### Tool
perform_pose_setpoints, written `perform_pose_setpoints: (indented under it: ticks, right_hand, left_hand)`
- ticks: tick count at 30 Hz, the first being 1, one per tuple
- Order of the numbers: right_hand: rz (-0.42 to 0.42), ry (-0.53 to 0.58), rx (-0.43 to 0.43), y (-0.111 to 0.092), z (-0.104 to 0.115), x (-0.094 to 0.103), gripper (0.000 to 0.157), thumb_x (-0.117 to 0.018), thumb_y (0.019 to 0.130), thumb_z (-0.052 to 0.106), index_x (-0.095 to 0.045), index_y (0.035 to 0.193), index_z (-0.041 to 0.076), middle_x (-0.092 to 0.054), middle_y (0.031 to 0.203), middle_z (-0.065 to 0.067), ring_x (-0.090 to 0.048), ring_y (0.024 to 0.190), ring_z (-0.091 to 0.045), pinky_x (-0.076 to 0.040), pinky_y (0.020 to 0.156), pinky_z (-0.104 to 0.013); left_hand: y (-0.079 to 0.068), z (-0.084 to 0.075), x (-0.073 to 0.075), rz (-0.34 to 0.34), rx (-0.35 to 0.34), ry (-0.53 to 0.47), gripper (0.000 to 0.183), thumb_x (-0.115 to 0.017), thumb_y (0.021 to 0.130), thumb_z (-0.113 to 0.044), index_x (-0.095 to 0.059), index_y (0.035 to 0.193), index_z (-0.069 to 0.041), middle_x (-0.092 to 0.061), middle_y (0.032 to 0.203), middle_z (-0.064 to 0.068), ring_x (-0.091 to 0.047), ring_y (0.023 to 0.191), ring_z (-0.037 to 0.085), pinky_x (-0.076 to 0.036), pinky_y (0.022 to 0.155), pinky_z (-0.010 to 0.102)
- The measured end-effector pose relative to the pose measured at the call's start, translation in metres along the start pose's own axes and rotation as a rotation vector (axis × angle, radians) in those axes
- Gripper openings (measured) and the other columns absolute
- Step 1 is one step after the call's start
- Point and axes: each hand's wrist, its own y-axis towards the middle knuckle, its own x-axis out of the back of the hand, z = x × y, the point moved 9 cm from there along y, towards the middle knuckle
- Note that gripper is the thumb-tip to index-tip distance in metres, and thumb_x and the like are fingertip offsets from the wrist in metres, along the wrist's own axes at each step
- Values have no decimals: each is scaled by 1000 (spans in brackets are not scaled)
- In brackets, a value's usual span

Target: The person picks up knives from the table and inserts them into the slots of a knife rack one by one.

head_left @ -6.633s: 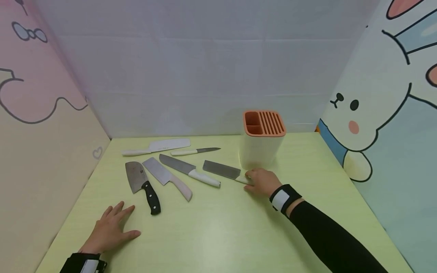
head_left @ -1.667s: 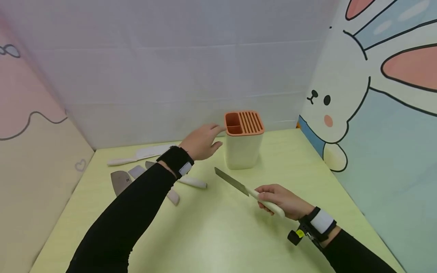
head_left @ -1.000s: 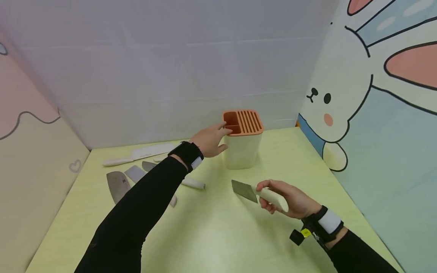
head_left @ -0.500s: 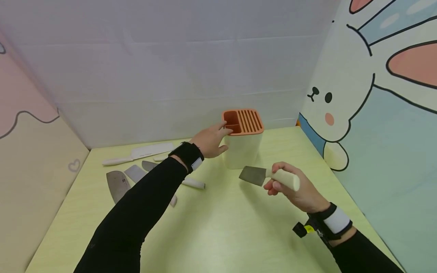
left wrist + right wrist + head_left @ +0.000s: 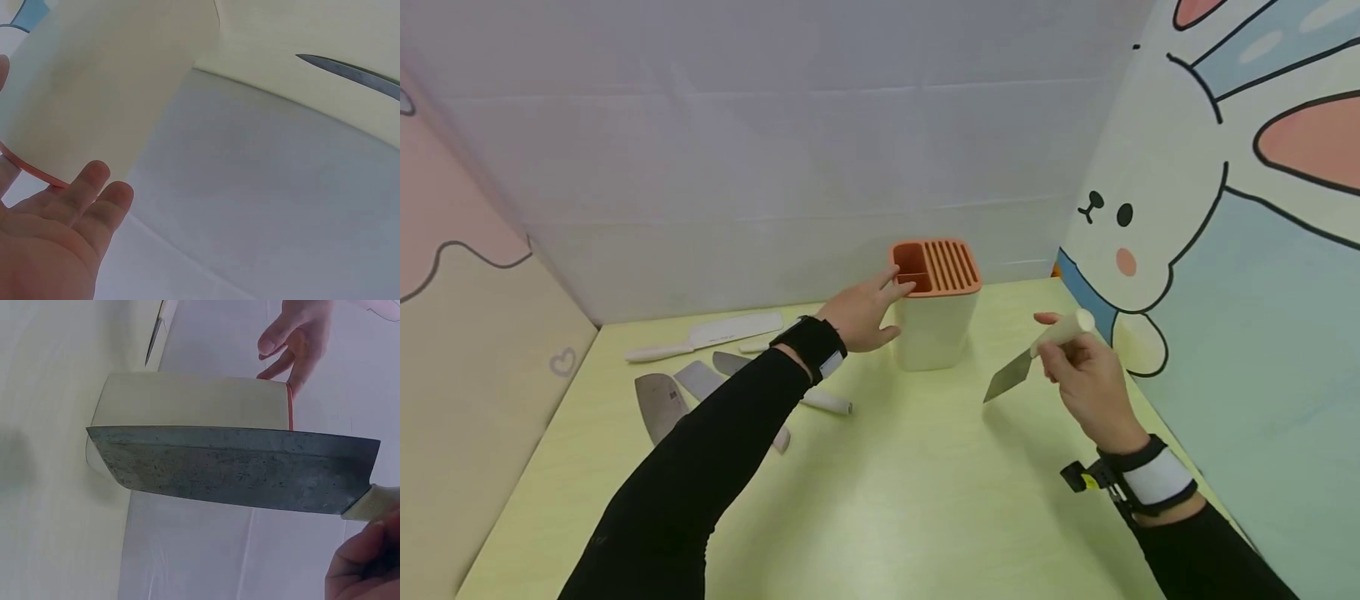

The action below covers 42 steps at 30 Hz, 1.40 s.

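Note:
My right hand [image 5: 1090, 379] grips the pale handle of a cleaver [image 5: 1009, 377], raised above the table with its blade slanting down and left. In the right wrist view its dark rectangular blade overlaps the knife holder [image 5: 194, 400]. That holder [image 5: 934, 333], cream with an orange slotted top, stands upright near the back wall. My left hand [image 5: 861, 312] reaches over its left rim, fingers extended at the open compartments and thumb apart. In the left wrist view, two fingers [image 5: 115, 194] show outside the wall by the orange rim; other fingertips are hidden behind it.
Several knives lie at the left, partly hidden by my left arm: a white-handled cleaver [image 5: 737, 327], a broad-bladed knife [image 5: 660, 406], a pale-bladed cleaver [image 5: 698, 379] and a white-handled knife [image 5: 827, 402]. A small knife [image 5: 350, 74] lies near the back edge.
My right hand has picked the cleaver up, moved it up and right, and turned its blade downward. My left hand has moved from the table's front left to the holder's rim.

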Motion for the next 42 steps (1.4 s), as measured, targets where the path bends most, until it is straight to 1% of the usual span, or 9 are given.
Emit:
perform_pose_setpoints:
  ticks: [4, 8, 11, 17, 21, 25, 30, 34, 42]
  right_hand:
    - [-54, -83, -8, 9, 12, 8, 22, -57, 93, 5, -60, 115, 0, -57, 94, -8, -47, 63, -14, -41, 51, -19]
    - [-65, -100, -18, 22, 0, 17, 27, -56, 94, 9, -58, 121, 5, -60, 93, -17, -61, 70, -18, -51, 61, -16]
    - [-78, -153, 8, 34, -8, 24, 29, -55, 95, 12, -56, 124, 7, -63, 98, -19, -64, 76, -16, -52, 66, -16]
    - [-69, -238, 65, 59, 5, 30, 27, -55, 96, 19, -58, 120, 7, -66, 104, -15, -64, 82, -7, -52, 68, -14]
    - [-93, -256, 67, 77, 18, 36, 27, -54, 97, 23, -58, 118, 7, -66, 103, -15, -64, 79, -4, -52, 66, -14]
    - [-141, -257, 59, 92, 28, 44, 31, -51, 98, 28, -55, 122, 9, -65, 109, -15, -64, 77, -3, -52, 65, -14]
    - [-223, -244, 124, 106, 49, 57, 29, -51, 97, 28, -55, 121, 12, -65, 109, -15, -64, 82, -5, -51, 68, -13]
    - [-258, -273, 227, 114, 70, 61, 25, -53, 97, 23, -56, 119, 13, -65, 107, -14, -64, 84, -5, -51, 69, -13]
    - [-246, -252, 404, 126, 95, 50, 25, -54, 96, 18, -56, 120, 12, -65, 104, -11, -64, 84, -13, -53, 70, -17]
  left_hand:
    - [-1, 1, -3, 3, 1, -11, 74, -64, 90, -31, -22, 150, -18, -10, 156, 13, -41, 126, 29, -51, 80, 34]
    - [-3, 2, -4, 4, -4, -13, 76, -64, 90, -31, -19, 150, -19, -8, 156, 12, -48, 118, 28, -50, 68, 30]
    - [-3, 2, -4, 6, -3, -17, 77, -64, 90, -31, -17, 150, -20, -7, 157, 12, -52, 114, 27, -48, 62, 28]
    - [-3, 3, -6, 9, -12, -20, 80, -64, 90, -33, -14, 151, -21, -5, 157, 12, -53, 111, 26, -47, 61, 27]
    - [-3, 3, -8, 15, -25, -82, 82, -64, 89, -34, -11, 151, -26, -3, 157, 12, -62, 81, 23, -44, 55, 28]
    - [-4, 1, -7, 17, -39, -146, 78, -64, 89, -35, -16, 150, -32, -1, 156, 14, -56, 57, 15, -45, 54, 30]
    - [-5, -2, -7, 0, -68, -144, 74, -63, 89, -37, -21, 149, -31, -2, 156, 17, -62, 82, 17, -50, 72, 32]
    - [-7, -3, -7, -9, -64, -155, 73, -63, 89, -37, -21, 149, -30, -2, 156, 17, -56, 108, 25, -50, 81, 35]
    - [-7, -3, -6, -21, -49, -158, 72, -62, 90, -37, -22, 149, -29, -2, 156, 16, -61, 95, 21, -51, 70, 32]
